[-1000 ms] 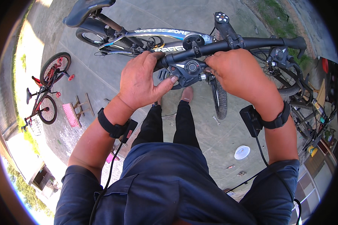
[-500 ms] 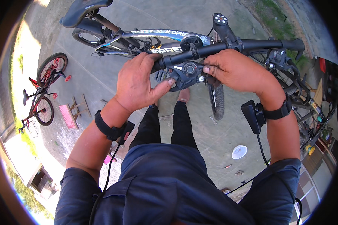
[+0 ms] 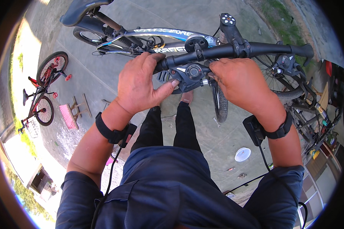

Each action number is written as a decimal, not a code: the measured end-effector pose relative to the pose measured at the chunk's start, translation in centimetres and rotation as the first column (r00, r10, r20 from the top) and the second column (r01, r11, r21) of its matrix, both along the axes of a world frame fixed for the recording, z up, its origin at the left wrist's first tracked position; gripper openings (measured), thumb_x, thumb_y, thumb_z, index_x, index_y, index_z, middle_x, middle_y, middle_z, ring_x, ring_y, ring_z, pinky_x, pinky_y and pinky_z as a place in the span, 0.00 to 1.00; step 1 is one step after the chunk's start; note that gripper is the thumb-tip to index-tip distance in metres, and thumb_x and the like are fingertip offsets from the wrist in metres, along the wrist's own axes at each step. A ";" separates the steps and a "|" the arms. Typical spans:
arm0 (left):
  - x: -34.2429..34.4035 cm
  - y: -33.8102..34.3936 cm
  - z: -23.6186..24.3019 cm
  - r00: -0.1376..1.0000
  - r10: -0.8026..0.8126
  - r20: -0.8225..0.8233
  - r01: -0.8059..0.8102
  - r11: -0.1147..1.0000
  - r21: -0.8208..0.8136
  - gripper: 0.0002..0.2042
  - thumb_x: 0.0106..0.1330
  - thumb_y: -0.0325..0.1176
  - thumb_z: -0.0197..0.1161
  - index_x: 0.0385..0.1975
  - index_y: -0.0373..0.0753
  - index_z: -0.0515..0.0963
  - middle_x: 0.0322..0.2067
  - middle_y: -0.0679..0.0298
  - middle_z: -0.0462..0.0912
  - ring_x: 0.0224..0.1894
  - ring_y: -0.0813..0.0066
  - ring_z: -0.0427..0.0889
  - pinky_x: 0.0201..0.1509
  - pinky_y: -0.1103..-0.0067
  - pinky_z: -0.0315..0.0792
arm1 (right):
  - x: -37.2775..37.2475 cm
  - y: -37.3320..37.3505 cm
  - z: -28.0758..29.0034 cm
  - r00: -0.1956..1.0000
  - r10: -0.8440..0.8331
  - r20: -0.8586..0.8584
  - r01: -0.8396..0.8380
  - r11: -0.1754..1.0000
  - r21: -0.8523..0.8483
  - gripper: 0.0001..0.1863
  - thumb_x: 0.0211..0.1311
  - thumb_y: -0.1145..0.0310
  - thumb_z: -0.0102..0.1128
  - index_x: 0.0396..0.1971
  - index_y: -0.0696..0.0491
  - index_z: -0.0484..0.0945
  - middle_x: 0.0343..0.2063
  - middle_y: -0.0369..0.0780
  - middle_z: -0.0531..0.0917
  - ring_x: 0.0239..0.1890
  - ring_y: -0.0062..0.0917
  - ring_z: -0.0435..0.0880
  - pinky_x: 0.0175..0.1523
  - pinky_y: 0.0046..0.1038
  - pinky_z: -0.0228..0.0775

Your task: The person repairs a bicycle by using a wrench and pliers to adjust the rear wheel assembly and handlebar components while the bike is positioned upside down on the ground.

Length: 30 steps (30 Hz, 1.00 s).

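Observation:
A bicycle with a blue, white and black frame (image 3: 168, 49) stands in front of me, its black handlebar (image 3: 214, 51) running across the view. My left hand (image 3: 138, 81) is wrapped over the handlebar's left grip, the thumb stretched toward the gear shifter (image 3: 190, 73). The shifter is a black unit with a round dial, below the bar. Just right of it, my right hand (image 3: 239, 78) has its fingers pinched together by the silver cable adjuster (image 3: 205, 82). What lies between those fingertips is hidden. A round black bell-like piece (image 3: 196, 44) is mounted on the bar.
The front tyre (image 3: 220, 105) is under the handlebar. A small red and black bicycle (image 3: 43, 89) is at the left, near a wooden stool frame with a pink top (image 3: 68, 116). A white dish (image 3: 242, 154) and a wrench (image 3: 216, 122) lie on the floor. More bicycles (image 3: 311, 122) crowd the right.
My right hand has shifted slightly lower and turned, its fingers now curled downward beside the shifter. My left hand keeps its hold on the grip.

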<state>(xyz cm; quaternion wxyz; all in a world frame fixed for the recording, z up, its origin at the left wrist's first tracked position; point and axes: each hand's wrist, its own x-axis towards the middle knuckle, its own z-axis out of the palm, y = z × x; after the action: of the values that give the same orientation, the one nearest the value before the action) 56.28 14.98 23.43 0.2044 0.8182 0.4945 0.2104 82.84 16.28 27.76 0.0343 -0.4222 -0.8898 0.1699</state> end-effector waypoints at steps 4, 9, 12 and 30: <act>0.0 0.1 0.1 1.000 0.006 -0.002 -0.006 1.000 -0.016 0.27 0.51 0.47 0.68 0.47 0.34 0.75 0.37 0.54 0.78 0.39 0.53 0.79 0.43 0.67 0.73 | -0.1 -0.9 -0.5 0.998 -0.063 -0.008 0.063 0.996 0.061 0.07 0.51 0.73 0.57 0.31 0.54 0.77 0.25 0.42 0.81 0.29 0.38 0.83 0.33 0.36 0.74; 0.1 0.2 -0.2 1.000 -0.006 0.017 0.006 1.000 0.029 0.27 0.50 0.48 0.70 0.45 0.35 0.76 0.34 0.58 0.77 0.37 0.56 0.78 0.39 0.67 0.72 | -0.1 -2.1 -0.8 0.942 -0.255 -0.216 0.259 0.966 -0.011 0.11 0.51 0.74 0.61 0.36 0.53 0.77 0.28 0.42 0.82 0.32 0.39 0.83 0.34 0.36 0.73; 0.2 0.3 -0.3 0.999 -0.001 0.034 0.000 0.999 0.039 0.27 0.50 0.48 0.70 0.44 0.35 0.76 0.34 0.58 0.77 0.37 0.56 0.79 0.39 0.68 0.72 | 0.1 -2.5 -1.1 0.891 -0.302 -0.340 0.309 0.951 -0.037 0.11 0.51 0.76 0.62 0.36 0.52 0.77 0.29 0.41 0.82 0.33 0.39 0.83 0.34 0.35 0.73; -0.2 0.8 -0.6 0.999 -0.042 0.015 0.041 0.996 0.076 0.27 0.54 0.51 0.70 0.44 0.34 0.75 0.32 0.57 0.77 0.36 0.55 0.78 0.38 0.68 0.72 | 1.5 -0.4 -1.4 0.895 -0.118 -0.429 0.107 0.993 -0.051 0.08 0.48 0.79 0.57 0.29 0.53 0.76 0.25 0.40 0.80 0.29 0.40 0.80 0.30 0.37 0.69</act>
<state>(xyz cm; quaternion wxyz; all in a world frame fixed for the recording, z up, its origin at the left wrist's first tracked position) 56.05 15.81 22.87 0.1818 0.8337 0.4675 0.2312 84.34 15.86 26.32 0.2347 -0.4252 -0.8319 0.2684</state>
